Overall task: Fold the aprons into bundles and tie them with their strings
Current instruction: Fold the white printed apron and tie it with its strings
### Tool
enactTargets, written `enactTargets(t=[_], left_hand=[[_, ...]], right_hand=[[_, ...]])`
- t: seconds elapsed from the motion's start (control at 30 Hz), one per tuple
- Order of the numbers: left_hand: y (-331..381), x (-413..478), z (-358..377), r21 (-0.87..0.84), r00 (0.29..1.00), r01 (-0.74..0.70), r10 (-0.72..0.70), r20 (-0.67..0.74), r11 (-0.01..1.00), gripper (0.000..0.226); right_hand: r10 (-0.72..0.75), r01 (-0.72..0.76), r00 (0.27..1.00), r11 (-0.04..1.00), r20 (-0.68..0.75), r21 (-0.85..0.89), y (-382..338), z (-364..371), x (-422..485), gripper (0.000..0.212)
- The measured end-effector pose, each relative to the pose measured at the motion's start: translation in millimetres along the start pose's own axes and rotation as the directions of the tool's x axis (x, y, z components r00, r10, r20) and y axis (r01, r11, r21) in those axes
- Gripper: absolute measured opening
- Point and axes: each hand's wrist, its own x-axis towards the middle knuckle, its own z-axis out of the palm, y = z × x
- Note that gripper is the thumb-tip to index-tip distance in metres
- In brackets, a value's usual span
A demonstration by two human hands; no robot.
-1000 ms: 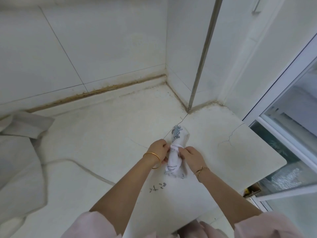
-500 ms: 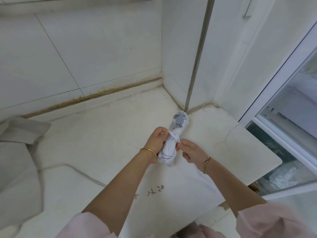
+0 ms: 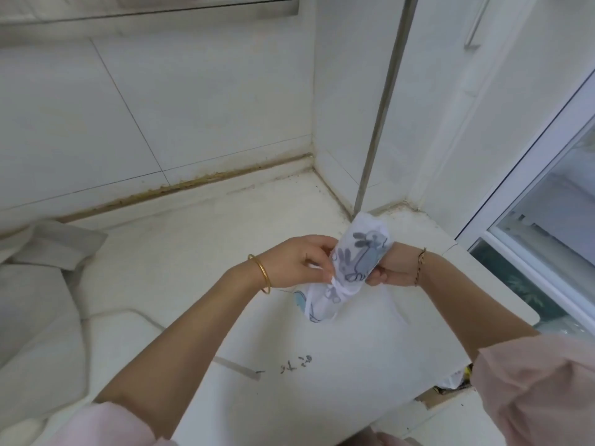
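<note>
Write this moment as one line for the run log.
phase: tying | apron bundle: rolled, string around its middle | left hand: pinches string | right hand: grips bundle

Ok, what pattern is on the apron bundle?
The apron bundle is white with grey-blue cartoon rabbits; head view.

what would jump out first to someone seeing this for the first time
The rolled apron bundle with grey rabbit prints is held up mid-frame over the white counter. The right hand grips it while the left hand pinches the string cinched round its middle. Next come the gold bangle on the left wrist and a heap of pale cloth at the far left.
</note>
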Motion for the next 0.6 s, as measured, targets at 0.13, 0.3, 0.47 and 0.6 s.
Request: enactTargets(t=[0.13,0.3,0.47,0.6], left_hand=[[-9,-3,11,0.515,0.967,-0.254,0.225,0.120,0.819,0.019],[-19,-3,36,0.739,0.961,-0.229,0.027,0.275,0.634,0.039],[-24,-9,61,0.634,0.919,-0.108,-0.167,0.358,0.766,0.023],[-26,-10,59,0.464,0.923,0.109,-0.264,0.282,0.879,0.018]], right_hand=[[0.009,-0.037,0.997,0.937,-0.083,-0.347,-6,3,8,0.037],[0.120,-0.138,0.990,0.932,-0.074,-0.335,-1,15,14,0.029],[0.212,-0.218,0.975,0.839,-0.071,-0.498,25,35,15,0.020],[0.195,-0.155,0.981,0.823,0.015,-0.547,48,41,11,0.021]])
